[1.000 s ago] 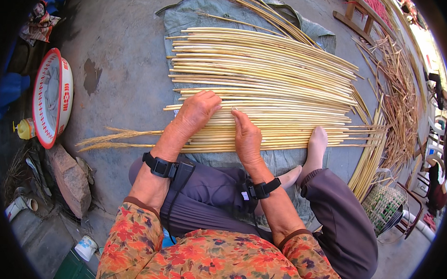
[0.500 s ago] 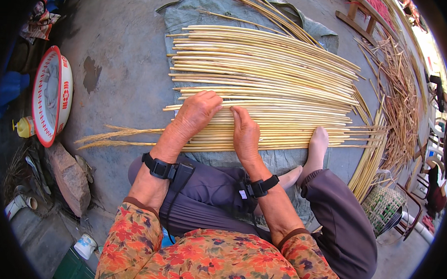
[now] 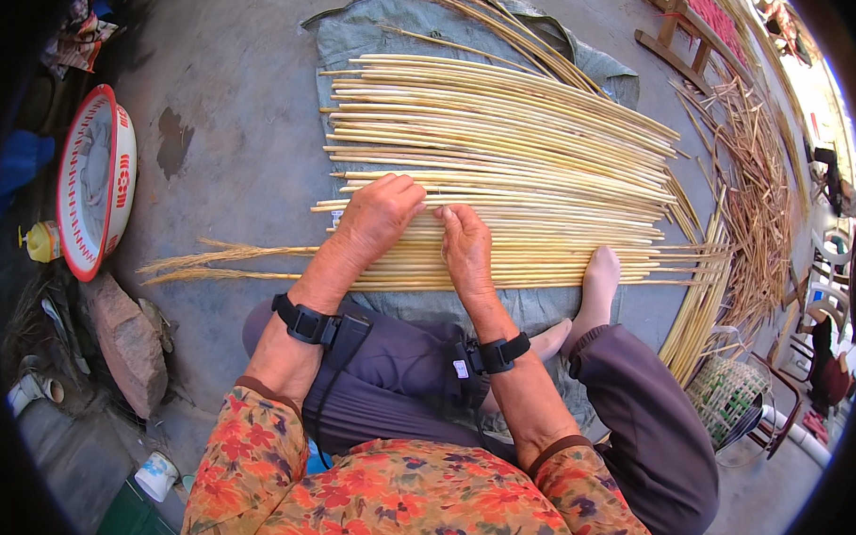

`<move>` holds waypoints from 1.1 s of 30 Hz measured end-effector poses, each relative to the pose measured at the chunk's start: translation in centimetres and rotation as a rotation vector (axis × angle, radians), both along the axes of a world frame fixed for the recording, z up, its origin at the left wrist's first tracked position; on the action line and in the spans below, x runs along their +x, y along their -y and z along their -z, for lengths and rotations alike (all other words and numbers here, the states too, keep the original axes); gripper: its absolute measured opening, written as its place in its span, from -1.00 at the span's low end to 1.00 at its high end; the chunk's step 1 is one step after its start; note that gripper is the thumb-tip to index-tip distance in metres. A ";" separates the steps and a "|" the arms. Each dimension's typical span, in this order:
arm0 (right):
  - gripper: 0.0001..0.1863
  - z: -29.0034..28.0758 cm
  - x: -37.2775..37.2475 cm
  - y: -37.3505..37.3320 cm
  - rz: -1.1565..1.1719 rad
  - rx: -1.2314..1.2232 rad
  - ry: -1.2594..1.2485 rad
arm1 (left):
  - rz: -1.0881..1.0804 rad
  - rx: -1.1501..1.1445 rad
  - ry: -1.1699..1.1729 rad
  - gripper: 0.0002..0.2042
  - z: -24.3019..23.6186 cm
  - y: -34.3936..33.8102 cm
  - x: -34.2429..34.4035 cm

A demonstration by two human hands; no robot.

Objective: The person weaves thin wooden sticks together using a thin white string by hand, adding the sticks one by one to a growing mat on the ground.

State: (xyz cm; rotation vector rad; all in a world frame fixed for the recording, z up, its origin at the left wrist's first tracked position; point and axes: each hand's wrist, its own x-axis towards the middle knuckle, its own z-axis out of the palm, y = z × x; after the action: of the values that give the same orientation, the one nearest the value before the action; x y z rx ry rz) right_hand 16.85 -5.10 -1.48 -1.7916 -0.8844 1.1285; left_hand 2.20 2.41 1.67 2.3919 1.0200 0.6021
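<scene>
Long pale yellow stalks (image 3: 508,130) lie side by side in a wide mat on a grey-green sheet (image 3: 361,25). My left hand (image 3: 385,211) is closed in a pinch low over the middle of the row, its fingertips against or just above the stalks. Close to its right, my right hand (image 3: 465,248) also pinches, thumb and forefinger together. Whatever sits between the fingers is too small to make out. Two stalks with feathery brush ends (image 3: 197,259) stick out leftward at the near edge. My foot (image 3: 598,285) rests on the stalks' near right part.
At the left stand a white basin with a red rim (image 3: 125,181), a yellow bottle (image 3: 42,242) and a large stone (image 3: 124,342). To the right are heaped dry stalks (image 3: 755,203), a wooden frame (image 3: 681,41) and a woven basket (image 3: 728,391). More loose stalks (image 3: 521,30) lie at the far edge.
My right hand has shifted slightly left, nearer my left hand, its thumb and forefinger closer together. The left hand stays nearly in place. The whole view has moved a little.
</scene>
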 end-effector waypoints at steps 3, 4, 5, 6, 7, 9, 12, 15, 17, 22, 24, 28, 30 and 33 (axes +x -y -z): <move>-0.63 -0.1 0.3 -0.2 0.052 -0.111 -0.152 | 0.004 0.026 -0.008 -0.88 -0.1 0.0 -0.3; -0.60 0.0 0.3 -0.3 0.099 -0.123 -0.197 | 0.009 0.042 0.007 -0.88 -0.1 -0.1 -0.2; -0.57 0.0 0.2 -0.6 0.139 -0.145 -0.221 | 0.010 0.047 -0.005 -0.88 -0.1 -0.3 -0.2; -0.54 0.0 0.1 -1.0 0.179 -0.166 -0.246 | 0.009 0.051 -0.010 -0.88 -0.2 -0.3 -0.2; -0.52 0.0 0.0 -1.3 0.220 -0.204 -0.245 | 0.010 0.056 -0.012 -0.88 -0.2 -0.3 -0.2; -0.49 -0.1 -0.3 -1.9 0.248 -0.225 -0.187 | 0.013 0.078 -0.017 -0.88 -0.2 -0.4 -0.1; -0.50 -0.5 -0.6 -2.3 0.284 -0.217 -0.145 | 0.007 0.091 0.008 -0.89 -0.2 -0.3 -0.1; -0.53 -1.3 -0.8 -2.4 0.351 -0.265 -0.257 | 0.004 0.078 0.050 -0.89 -0.1 -0.2 -0.2; -0.61 -1.8 -1.0 -2.6 0.386 -0.278 -0.296 | 0.005 0.078 0.043 -0.90 0.0 -0.2 -0.2; -0.76 -2.2 -1.3 -3.5 0.462 -0.306 -0.596 | 0.005 0.087 0.038 -0.92 0.3 0.0 -0.2; -0.80 -2.1 -1.4 -3.8 0.512 -0.290 -0.687 | 0.009 0.089 0.039 -0.93 0.4 0.0 -0.2; -0.80 -1.8 -1.3 -3.5 0.521 -0.253 -0.802 | 0.004 0.094 0.017 -0.94 0.6 -0.2 -0.3; -0.75 -2.3 -0.7 -3.1 0.456 -0.280 -0.778 | 0.009 0.088 0.026 -0.94 0.8 -0.2 -0.3; -0.61 -4.3 1.3 -2.4 0.216 -0.357 -0.718 | -0.002 0.056 0.082 -0.92 1.0 -0.2 -0.3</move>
State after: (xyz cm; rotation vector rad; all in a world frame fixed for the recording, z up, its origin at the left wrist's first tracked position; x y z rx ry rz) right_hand 18.15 -2.71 2.77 -1.5106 -0.0646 1.6935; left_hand 1.87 2.66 0.67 2.3937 0.9836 0.7321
